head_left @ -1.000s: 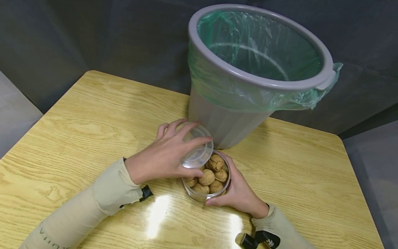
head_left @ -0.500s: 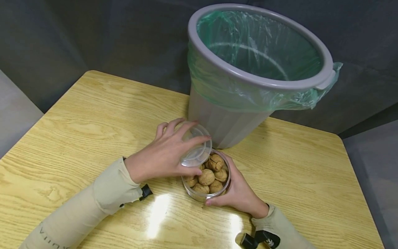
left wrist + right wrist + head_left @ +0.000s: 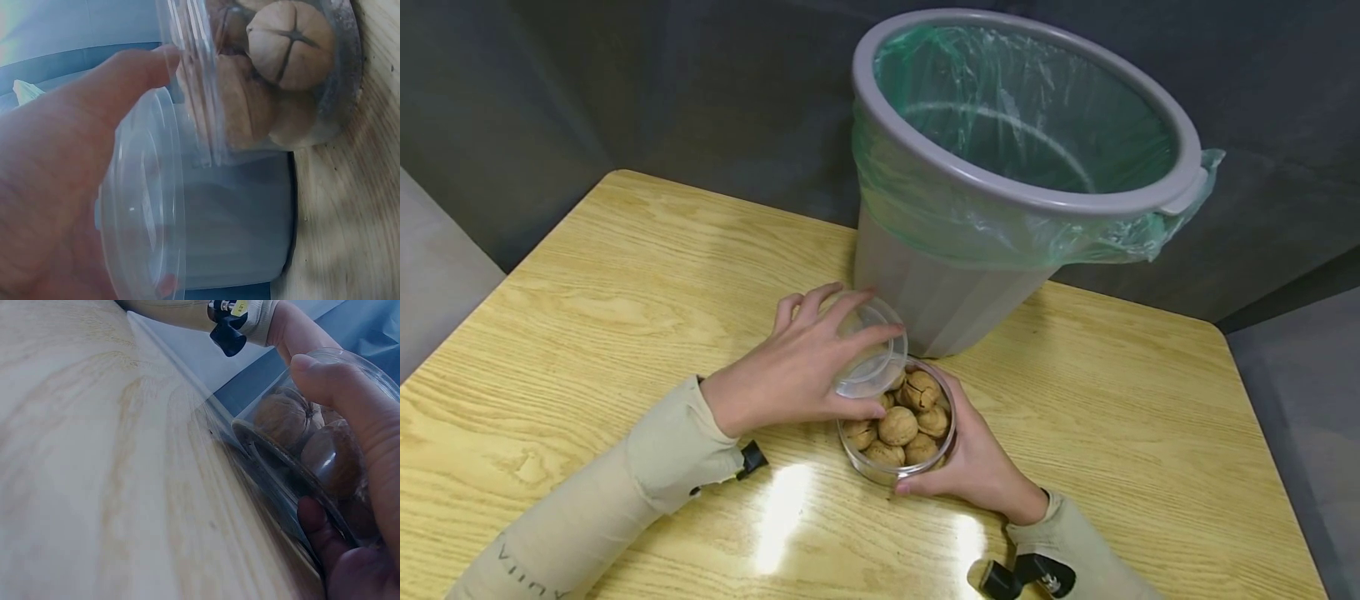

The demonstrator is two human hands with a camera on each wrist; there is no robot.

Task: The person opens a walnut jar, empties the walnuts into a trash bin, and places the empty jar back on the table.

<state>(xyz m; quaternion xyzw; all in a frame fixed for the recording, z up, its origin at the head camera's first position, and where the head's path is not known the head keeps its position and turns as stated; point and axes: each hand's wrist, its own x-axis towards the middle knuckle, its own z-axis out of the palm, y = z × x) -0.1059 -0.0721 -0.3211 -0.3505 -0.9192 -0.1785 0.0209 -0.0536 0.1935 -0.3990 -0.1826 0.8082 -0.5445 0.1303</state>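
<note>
A clear round jar (image 3: 867, 468) of walnuts (image 3: 897, 426) stands at the middle of the table, its top uncovered. My right hand (image 3: 977, 467) grips it from the right, thumb at the near side. In the right wrist view, a fingertip (image 3: 312, 515) shows low by the jar's base. Over the jar's far left rim, my left hand (image 3: 797, 367) holds a clear plastic lid (image 3: 872, 375), tilted, between spread fingers and thumb. The left wrist view has the lid (image 3: 144, 206) beside the jar, with the thumb (image 3: 144, 65) right at the jar's rim. One walnut (image 3: 294, 44) shows a cross-shaped crack.
Just behind the jar, a tall grey bin (image 3: 925, 300) lined with a green plastic bag (image 3: 985, 225) rises at the back of the wooden table (image 3: 625, 275). Dark cloth (image 3: 700, 92) hangs behind the table's far edge.
My left hand has moved very slightly left with the lid, showing a little more of the walnuts. My right hand and the jar stay in place.
</note>
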